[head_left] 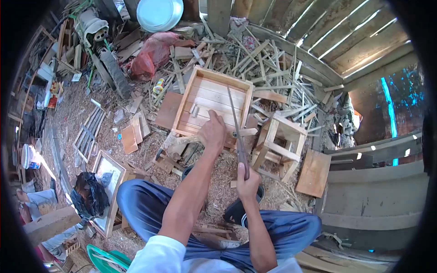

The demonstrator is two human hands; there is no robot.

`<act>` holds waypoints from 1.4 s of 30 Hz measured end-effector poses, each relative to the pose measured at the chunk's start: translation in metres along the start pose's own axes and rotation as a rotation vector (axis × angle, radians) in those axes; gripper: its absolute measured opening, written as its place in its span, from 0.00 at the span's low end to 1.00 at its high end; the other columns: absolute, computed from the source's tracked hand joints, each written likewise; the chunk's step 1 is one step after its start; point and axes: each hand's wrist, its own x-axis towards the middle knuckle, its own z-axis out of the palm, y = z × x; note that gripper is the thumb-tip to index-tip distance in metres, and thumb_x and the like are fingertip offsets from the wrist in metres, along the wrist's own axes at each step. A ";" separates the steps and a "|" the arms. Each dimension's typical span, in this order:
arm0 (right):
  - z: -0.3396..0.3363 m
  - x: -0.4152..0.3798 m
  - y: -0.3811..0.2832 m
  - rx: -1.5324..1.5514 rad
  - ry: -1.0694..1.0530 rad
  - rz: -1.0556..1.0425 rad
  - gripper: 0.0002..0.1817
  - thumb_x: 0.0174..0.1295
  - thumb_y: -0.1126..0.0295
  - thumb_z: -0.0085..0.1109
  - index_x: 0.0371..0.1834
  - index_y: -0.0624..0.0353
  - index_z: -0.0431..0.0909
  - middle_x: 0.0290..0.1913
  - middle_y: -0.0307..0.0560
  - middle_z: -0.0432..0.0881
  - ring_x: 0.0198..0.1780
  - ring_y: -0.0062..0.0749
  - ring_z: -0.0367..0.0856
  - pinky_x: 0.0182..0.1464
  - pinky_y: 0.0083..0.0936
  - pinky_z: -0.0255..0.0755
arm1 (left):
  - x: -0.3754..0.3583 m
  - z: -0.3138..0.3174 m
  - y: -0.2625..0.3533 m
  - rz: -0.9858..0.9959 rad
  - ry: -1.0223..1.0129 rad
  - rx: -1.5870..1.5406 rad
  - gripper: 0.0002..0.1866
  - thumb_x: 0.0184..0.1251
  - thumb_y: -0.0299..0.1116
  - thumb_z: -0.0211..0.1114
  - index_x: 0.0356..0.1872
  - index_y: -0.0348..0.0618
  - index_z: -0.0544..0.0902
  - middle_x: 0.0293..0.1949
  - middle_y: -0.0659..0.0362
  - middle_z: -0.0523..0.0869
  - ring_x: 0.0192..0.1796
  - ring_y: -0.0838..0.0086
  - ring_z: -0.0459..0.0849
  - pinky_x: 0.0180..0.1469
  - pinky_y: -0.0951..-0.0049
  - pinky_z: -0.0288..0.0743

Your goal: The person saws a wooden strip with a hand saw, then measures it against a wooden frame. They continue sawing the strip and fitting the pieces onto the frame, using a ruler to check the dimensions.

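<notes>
A shallow wooden tray with a slatted bottom (209, 93) lies in front of me, with a small light piece inside it. My right hand (248, 182) is wrapped round the dark handle of a long handsaw (236, 113), whose narrow blade points forward over the tray. At the tray's near edge my left hand (213, 132) is closed near a light wooden stick (189, 139), which sticks out to its left. The fingers of that hand are partly hidden, and what they grip is hard to make out.
A small wooden frame (281, 143) stands right of the tray, beside a flat board (313, 173). Wood scraps (273, 68) pile up behind. A red bag (152, 54), a blue basin (160, 13) and a framed panel (108, 175) are further left. Another person's leg (43, 197) shows far left.
</notes>
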 end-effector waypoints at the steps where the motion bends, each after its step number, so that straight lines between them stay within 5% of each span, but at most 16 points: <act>1: -0.012 -0.015 -0.003 -0.012 -0.054 0.026 0.19 0.69 0.59 0.55 0.27 0.66 0.77 0.15 0.50 0.66 0.17 0.28 0.66 0.24 0.33 0.65 | -0.005 0.003 -0.001 0.002 -0.012 0.004 0.13 0.74 0.43 0.46 0.44 0.44 0.68 0.22 0.43 0.84 0.26 0.45 0.84 0.30 0.45 0.75; 6: -0.052 -0.089 0.020 0.074 -0.012 0.082 0.18 0.67 0.60 0.56 0.37 0.67 0.82 0.16 0.53 0.71 0.18 0.29 0.74 0.26 0.31 0.69 | 0.000 0.006 -0.006 -0.018 0.008 -0.042 0.11 0.72 0.40 0.49 0.43 0.45 0.72 0.21 0.41 0.83 0.26 0.45 0.84 0.30 0.46 0.74; 8: -0.032 -0.041 0.009 -0.030 -0.071 -0.013 0.20 0.68 0.59 0.56 0.27 0.68 0.77 0.16 0.57 0.70 0.17 0.42 0.71 0.25 0.36 0.67 | -0.007 0.009 -0.014 0.021 0.037 -0.025 0.10 0.72 0.40 0.49 0.43 0.45 0.72 0.21 0.41 0.83 0.26 0.44 0.83 0.30 0.45 0.74; 10: -0.010 -0.002 0.006 -0.040 -0.069 -0.008 0.22 0.69 0.57 0.55 0.23 0.66 0.74 0.15 0.57 0.69 0.17 0.44 0.70 0.25 0.37 0.65 | -0.007 0.012 -0.009 0.060 0.089 -0.038 0.10 0.72 0.39 0.49 0.43 0.45 0.72 0.21 0.41 0.83 0.26 0.44 0.83 0.30 0.45 0.74; 13: -0.008 -0.007 0.000 0.010 -0.033 0.004 0.22 0.69 0.57 0.55 0.24 0.65 0.75 0.15 0.55 0.70 0.17 0.41 0.73 0.25 0.37 0.65 | -0.001 0.010 -0.003 0.041 0.085 -0.052 0.10 0.72 0.39 0.49 0.42 0.45 0.72 0.20 0.42 0.82 0.26 0.43 0.83 0.30 0.45 0.74; 17: -0.056 -0.117 0.030 0.134 0.007 0.082 0.19 0.68 0.60 0.55 0.25 0.63 0.77 0.14 0.53 0.70 0.17 0.40 0.76 0.24 0.36 0.66 | 0.003 0.012 -0.004 0.027 0.113 -0.065 0.10 0.72 0.39 0.50 0.42 0.44 0.71 0.19 0.42 0.82 0.24 0.44 0.82 0.28 0.46 0.73; 20: -0.046 -0.100 0.028 -0.044 -0.070 0.157 0.19 0.68 0.59 0.56 0.25 0.64 0.78 0.13 0.52 0.70 0.17 0.35 0.77 0.24 0.34 0.66 | 0.001 0.017 -0.008 0.062 0.123 -0.047 0.10 0.73 0.39 0.50 0.42 0.43 0.71 0.19 0.42 0.82 0.24 0.44 0.82 0.26 0.46 0.73; 24: -0.050 -0.084 0.055 0.012 0.018 0.090 0.19 0.68 0.60 0.56 0.24 0.64 0.77 0.12 0.45 0.65 0.17 0.21 0.67 0.22 0.32 0.61 | 0.005 0.020 0.011 0.031 0.153 -0.056 0.10 0.73 0.39 0.49 0.42 0.43 0.72 0.20 0.42 0.82 0.25 0.45 0.83 0.27 0.46 0.73; 29: -0.100 -0.056 0.044 0.072 -0.146 0.159 0.19 0.69 0.59 0.56 0.26 0.65 0.79 0.13 0.41 0.64 0.18 0.20 0.59 0.20 0.29 0.55 | 0.006 0.015 0.014 0.040 0.129 -0.053 0.11 0.73 0.40 0.48 0.42 0.42 0.71 0.22 0.42 0.83 0.28 0.45 0.84 0.32 0.46 0.75; 32: -0.086 -0.064 0.020 -0.002 -0.137 0.149 0.19 0.68 0.59 0.57 0.26 0.65 0.79 0.12 0.46 0.67 0.15 0.26 0.66 0.21 0.31 0.60 | 0.005 0.012 0.016 0.022 0.109 -0.053 0.11 0.73 0.39 0.47 0.42 0.43 0.72 0.23 0.41 0.83 0.28 0.44 0.84 0.33 0.45 0.74; 34: -0.068 -0.075 0.005 -0.083 -0.047 0.079 0.19 0.67 0.59 0.58 0.26 0.65 0.79 0.14 0.56 0.74 0.16 0.45 0.77 0.23 0.35 0.68 | 0.006 0.011 0.016 0.012 0.107 -0.027 0.11 0.73 0.39 0.47 0.42 0.43 0.72 0.23 0.41 0.83 0.28 0.44 0.83 0.33 0.45 0.74; 38: -0.049 -0.090 0.002 -0.210 0.006 -0.016 0.17 0.68 0.62 0.56 0.28 0.67 0.79 0.14 0.55 0.73 0.17 0.45 0.77 0.23 0.35 0.66 | 0.007 0.014 0.012 0.061 0.122 -0.021 0.11 0.73 0.40 0.47 0.43 0.44 0.72 0.23 0.41 0.83 0.28 0.44 0.84 0.33 0.45 0.74; 42: -0.062 -0.082 -0.014 -0.065 -0.048 0.102 0.18 0.67 0.60 0.56 0.27 0.67 0.78 0.17 0.62 0.75 0.24 0.58 0.80 0.25 0.40 0.69 | 0.008 0.020 0.008 0.077 0.142 -0.008 0.11 0.73 0.40 0.48 0.43 0.44 0.72 0.23 0.42 0.83 0.28 0.44 0.83 0.32 0.46 0.74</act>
